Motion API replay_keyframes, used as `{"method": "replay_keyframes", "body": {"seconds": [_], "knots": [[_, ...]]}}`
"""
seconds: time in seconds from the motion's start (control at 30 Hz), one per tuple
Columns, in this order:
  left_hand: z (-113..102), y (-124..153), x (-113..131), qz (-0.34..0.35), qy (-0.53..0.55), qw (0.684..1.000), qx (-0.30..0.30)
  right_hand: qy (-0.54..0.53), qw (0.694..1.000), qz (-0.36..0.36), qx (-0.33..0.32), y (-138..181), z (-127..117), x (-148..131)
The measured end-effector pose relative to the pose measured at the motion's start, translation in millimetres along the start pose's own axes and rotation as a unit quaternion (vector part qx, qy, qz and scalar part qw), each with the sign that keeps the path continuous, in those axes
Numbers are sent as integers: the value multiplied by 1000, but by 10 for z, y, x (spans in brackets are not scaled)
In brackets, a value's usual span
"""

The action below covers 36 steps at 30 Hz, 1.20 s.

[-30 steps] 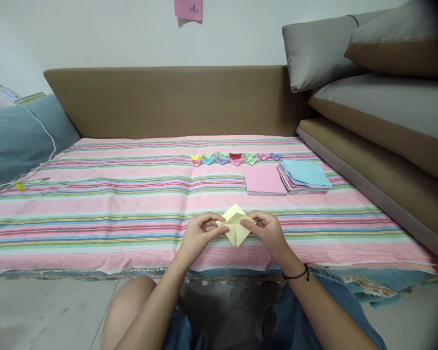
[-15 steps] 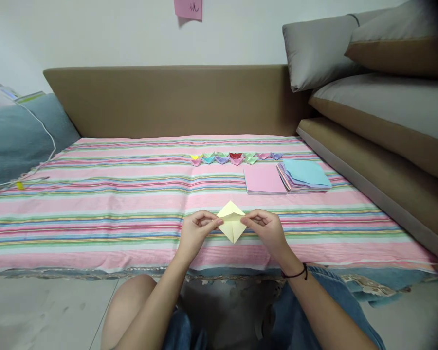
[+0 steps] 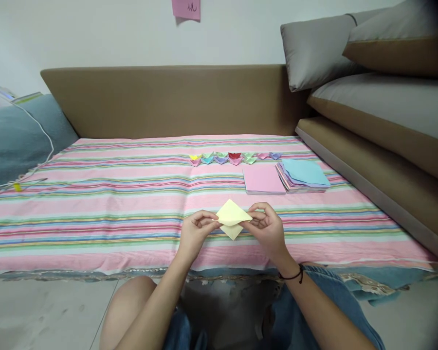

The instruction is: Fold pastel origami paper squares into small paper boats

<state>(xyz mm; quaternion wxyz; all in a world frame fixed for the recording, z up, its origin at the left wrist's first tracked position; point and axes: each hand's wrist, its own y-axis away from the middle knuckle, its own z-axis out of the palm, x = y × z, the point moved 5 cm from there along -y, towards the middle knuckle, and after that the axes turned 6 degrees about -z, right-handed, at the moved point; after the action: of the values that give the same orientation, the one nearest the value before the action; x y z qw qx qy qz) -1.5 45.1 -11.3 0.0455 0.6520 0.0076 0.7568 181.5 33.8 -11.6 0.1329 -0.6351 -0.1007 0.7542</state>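
A pale yellow folded paper (image 3: 231, 214) is held up between my two hands, just above the striped cloth. It shows a diamond outline, with a wide upper flap lying over a smaller lower point. My left hand (image 3: 197, 232) pinches its left corner between thumb and fingers. At the right corner, my right hand (image 3: 268, 231) grips the paper with the thumb below and the fingers curled behind. Beyond the hands lie a stack of pink paper sheets (image 3: 264, 180) and a stack of mixed sheets topped with light blue (image 3: 306, 172).
Several small folded paper boats (image 3: 235, 158) stand in rows farther back on the striped cloth (image 3: 113, 204). Grey and brown cushions (image 3: 379, 102) are piled at the right. A brown backrest (image 3: 168, 102) borders the rear. A white cable (image 3: 45, 131) runs along the left.
The paper's middle opening has closed, and its upper part now folds down over the lower point. My right hand's fingers have shifted and lifted slightly at the right corner.
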Motion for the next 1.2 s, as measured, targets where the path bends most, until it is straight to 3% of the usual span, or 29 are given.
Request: {"method": "replay_keyframes", "body": {"seconds": [0.33,0.5,0.7,1.2], "knots": [[21,-4,-24,4,6,1000,12,47,998,-36,-6,13,-4,-16],[24,2,10,20,-3,1000,2,123,989,-78,1,2,-42,-21],[-6,-2,36,31,-14,999,10,68,997,-20,-5,-20,-28,18],[62,15,-90,-1,9,999,32,7,995,55,85,-8,-36,108]]}}
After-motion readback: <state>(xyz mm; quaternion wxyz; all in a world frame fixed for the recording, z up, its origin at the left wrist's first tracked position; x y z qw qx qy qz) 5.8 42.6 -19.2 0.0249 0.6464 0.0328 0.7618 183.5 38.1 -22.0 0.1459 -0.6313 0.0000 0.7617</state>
